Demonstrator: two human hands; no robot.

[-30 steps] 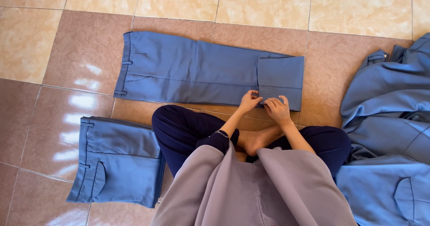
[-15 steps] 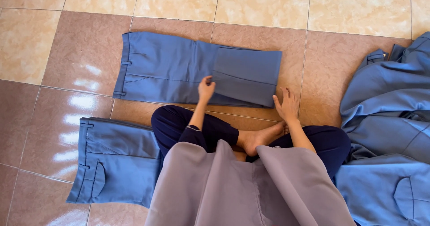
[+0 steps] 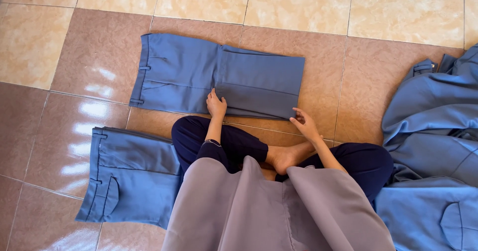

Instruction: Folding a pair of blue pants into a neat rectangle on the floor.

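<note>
A pair of blue trousers (image 3: 199, 76) lies flat on the tiled floor in front of me, its leg end folded over toward the waist. My left hand (image 3: 216, 104) rests flat on the near edge of the folded part, about at the middle of the garment. My right hand (image 3: 304, 124) touches the near right corner of the fold with spread fingers. I sit cross-legged in dark trousers, with a grey garment hanging over my lap.
A second folded pair of blue trousers (image 3: 130, 176) lies by my left knee. A heap of unfolded blue garments (image 3: 438, 146) lies at the right. The floor is brown and beige tiles (image 3: 348, 12).
The folded leg end has been carried leftward, so the fold now covers about half the trousers. My left hand moved left along the near edge; my right hand stayed near the right corner.
</note>
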